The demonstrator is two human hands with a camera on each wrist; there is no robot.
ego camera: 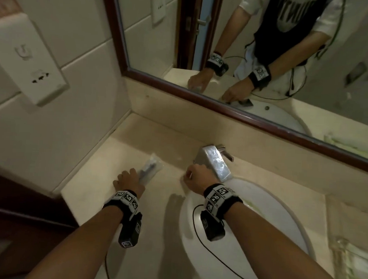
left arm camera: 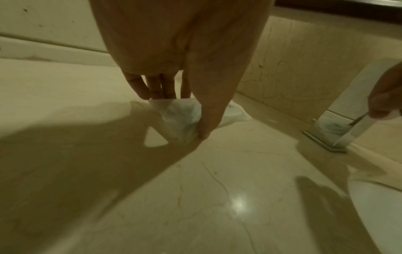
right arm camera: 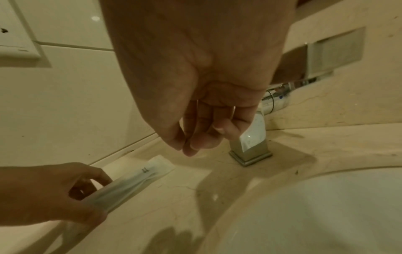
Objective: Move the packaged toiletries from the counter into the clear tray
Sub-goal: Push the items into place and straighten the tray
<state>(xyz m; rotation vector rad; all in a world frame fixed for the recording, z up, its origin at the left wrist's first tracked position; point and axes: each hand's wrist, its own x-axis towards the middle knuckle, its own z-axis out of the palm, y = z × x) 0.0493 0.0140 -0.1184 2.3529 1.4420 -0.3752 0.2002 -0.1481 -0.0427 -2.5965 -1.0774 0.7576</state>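
Observation:
A long clear packet (ego camera: 152,167) with a dark item inside lies on the beige counter (ego camera: 104,177), left of the faucet. My left hand (ego camera: 134,175) grips its near end, thumb on one edge and fingers curled on the other; the left wrist view shows the hand (left arm camera: 180,116) on the packet (left arm camera: 232,113), and the right wrist view shows the same hand (right arm camera: 102,195) and packet (right arm camera: 139,178). My right hand (ego camera: 189,174) hovers by the faucet base with fingers (right arm camera: 195,144) loosely curled. A small white sliver shows at its tips; whether it is held is unclear. The clear tray (ego camera: 339,243) sits blurred at the far right.
A chrome square faucet (ego camera: 216,164) stands right beside my right hand. The white sink basin (ego camera: 260,207) lies below it, with a black cable across it. The mirror (ego camera: 226,45) backs the counter. A wall socket plate (ego camera: 39,78) is on the left wall.

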